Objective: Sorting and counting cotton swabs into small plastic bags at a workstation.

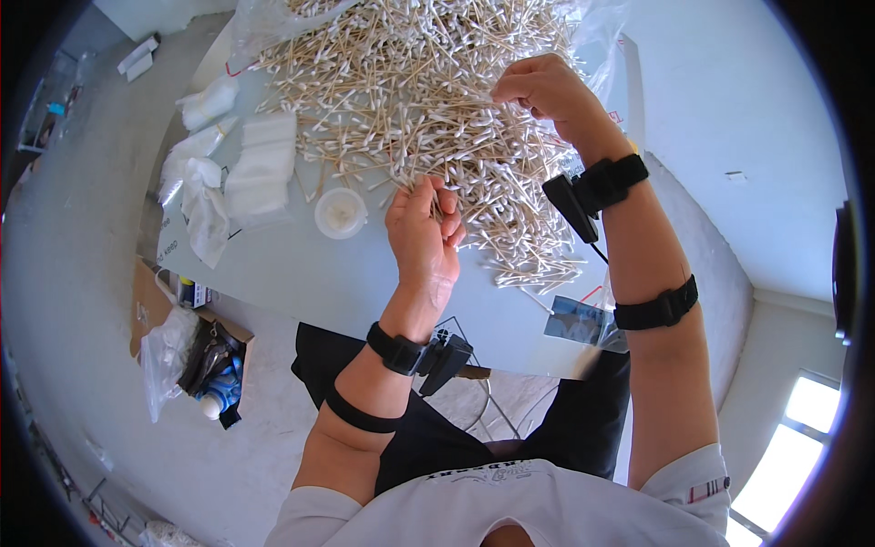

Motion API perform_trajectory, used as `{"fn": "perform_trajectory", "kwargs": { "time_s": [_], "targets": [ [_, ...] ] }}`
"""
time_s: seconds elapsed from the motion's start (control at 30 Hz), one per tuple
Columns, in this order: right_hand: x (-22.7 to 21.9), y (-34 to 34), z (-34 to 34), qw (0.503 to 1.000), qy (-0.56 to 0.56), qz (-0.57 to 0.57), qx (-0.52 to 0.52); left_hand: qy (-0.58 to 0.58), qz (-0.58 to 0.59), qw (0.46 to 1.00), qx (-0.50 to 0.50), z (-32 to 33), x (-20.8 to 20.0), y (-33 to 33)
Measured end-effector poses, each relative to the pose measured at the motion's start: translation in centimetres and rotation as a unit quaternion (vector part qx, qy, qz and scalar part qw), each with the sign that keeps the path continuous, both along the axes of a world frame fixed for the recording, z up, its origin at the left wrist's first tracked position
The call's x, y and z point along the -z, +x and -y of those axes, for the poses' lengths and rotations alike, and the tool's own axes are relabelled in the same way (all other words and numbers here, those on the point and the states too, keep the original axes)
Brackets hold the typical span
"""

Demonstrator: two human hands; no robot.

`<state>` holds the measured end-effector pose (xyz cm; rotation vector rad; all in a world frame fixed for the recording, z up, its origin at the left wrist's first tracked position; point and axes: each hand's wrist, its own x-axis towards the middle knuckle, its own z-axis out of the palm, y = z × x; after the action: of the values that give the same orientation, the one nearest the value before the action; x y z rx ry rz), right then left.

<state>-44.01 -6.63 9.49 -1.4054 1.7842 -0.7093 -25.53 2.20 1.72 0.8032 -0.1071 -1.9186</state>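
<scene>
A large heap of cotton swabs (401,82), with wooden sticks and white tips, spreads over the far middle of the table. At the heap's near edge, my left hand (424,228) is closed, its fingers curled around a few swabs. My right hand (551,91) is over the heap's right side, thumb and fingers pinched together; whatever is between them is hidden. Just left of my left hand stands a small round white tub (341,213). Farther left lies a stack of clear plastic bags (262,169).
Crumpled plastic packets (205,196) lie along the table's left side. A dark bluish flat packet (576,319) rests at the near right edge of the table (301,283). On the floor at left stands an open cardboard box (146,305) with bottles and plastic.
</scene>
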Motion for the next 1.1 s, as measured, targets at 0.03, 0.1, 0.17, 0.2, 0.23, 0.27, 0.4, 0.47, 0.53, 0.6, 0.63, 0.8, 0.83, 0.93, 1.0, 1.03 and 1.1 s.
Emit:
{"fn": "perform_trajectory", "kwargs": {
  "time_s": [0.03,0.1,0.17,0.2,0.23,0.27,0.4,0.47,0.53,0.6,0.63,0.8,0.83,0.93,1.0,1.03,1.1],
  "targets": [
    [-0.2,-0.2,-0.5,0.999,0.006,0.046,-0.007,0.0,-0.003,1.0,0.004,0.0,0.1,-0.1],
    [-0.5,-0.4,-1.4,0.998,0.016,0.064,-0.007,0.002,-0.008,1.0,0.01,0.0,0.1,-0.4],
    [-0.7,0.4,-2.4,0.996,0.027,0.089,-0.012,-0.006,-0.004,1.0,0.014,0.1,-0.1,-0.3],
    [-0.8,0.9,-3.0,0.994,0.039,0.103,-0.011,-0.005,-0.002,1.0,0.013,0.1,-0.2,-0.2],
    [-1.0,1.5,-3.6,0.992,0.051,0.118,-0.01,-0.026,-0.009,0.999,0.022,0.1,-0.2,-0.2],
    [-0.9,2.0,-4.2,0.986,0.058,0.153,-0.026,-0.046,-0.015,0.998,0.031,0.1,-0.3,-0.1],
    [0.0,3.7,-6.5,0.975,0.072,0.207,-0.037,-0.099,0.022,0.993,0.052,-0.3,-1.3,-0.7],
    [0.4,4.2,-6.8,0.97,0.094,0.222,-0.028,-0.133,0.058,0.989,0.033,-0.2,-1.5,-0.9],
    [0.4,4.3,-7.2,0.964,0.113,0.241,-0.005,-0.122,0.059,0.991,0.021,-0.2,-0.9,-0.7],
    [0.5,3.5,-7.3,0.963,0.107,0.246,0.0,-0.113,0.056,0.992,0.011,-0.2,-0.7,-0.6],
    [0.6,3.1,-7.4,0.962,0.101,0.253,0.005,-0.116,0.052,0.992,0.004,-0.2,-0.6,-0.6],
    [0.3,1.8,-8.4,0.978,0.077,0.192,0.031,-0.055,-0.016,0.998,0.002,0.0,0.1,-0.3],
    [0.2,1.6,-8.5,0.982,0.065,0.173,0.042,-0.034,-0.035,0.999,0.003,0.1,0.2,-0.3],
    [1.0,0.9,-8.8,0.996,-0.001,0.087,0.032,-0.014,-0.044,0.999,0.002,0.1,0.3,-0.3],
    [1.4,0.7,-8.5,0.997,-0.051,0.046,0.035,-0.014,-0.034,0.999,0.0,0.1,0.2,-0.3],
    [1.6,0.6,-8.2,0.994,-0.1,0.004,0.037,-0.007,-0.032,0.999,-0.003,0.1,0.2,-0.3],
    [1.8,0.4,-7.4,0.989,-0.139,-0.033,0.044,0.001,-0.031,1.0,-0.006,0.1,0.2,-0.2]
  ]
}}
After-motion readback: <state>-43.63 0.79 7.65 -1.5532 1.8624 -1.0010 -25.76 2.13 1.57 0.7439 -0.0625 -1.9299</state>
